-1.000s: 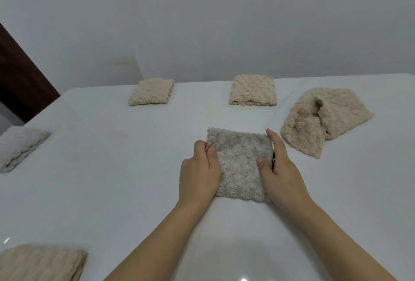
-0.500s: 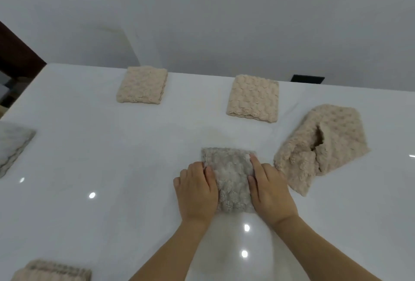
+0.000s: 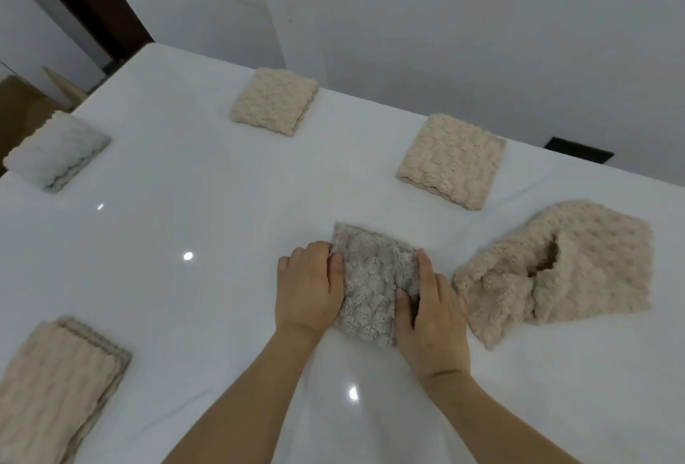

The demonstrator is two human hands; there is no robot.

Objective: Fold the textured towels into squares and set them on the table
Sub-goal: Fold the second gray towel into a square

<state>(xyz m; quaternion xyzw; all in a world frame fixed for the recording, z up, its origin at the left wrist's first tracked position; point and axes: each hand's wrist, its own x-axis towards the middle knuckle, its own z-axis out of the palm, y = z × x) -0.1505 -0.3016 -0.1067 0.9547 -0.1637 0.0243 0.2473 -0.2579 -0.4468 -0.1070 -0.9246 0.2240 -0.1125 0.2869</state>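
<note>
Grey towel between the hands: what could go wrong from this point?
1. The grey towel looks bunched where the left hand and right hand squeeze its sides, so it may spring open or end up uneven once released.
2. The unfolded beige towel lies close beside the right hand; sliding the grey one that way could snag it.

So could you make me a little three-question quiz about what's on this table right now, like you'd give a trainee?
1. True or false: the grey towel is held by both hands.
2. Which towel is not folded yet? A) the white towel B) the crumpled beige towel C) the far beige square
3. Fill in: the left hand and right hand hold the grey towel by its two ____.

Key: 1 true; 2 B; 3 sides.
</note>
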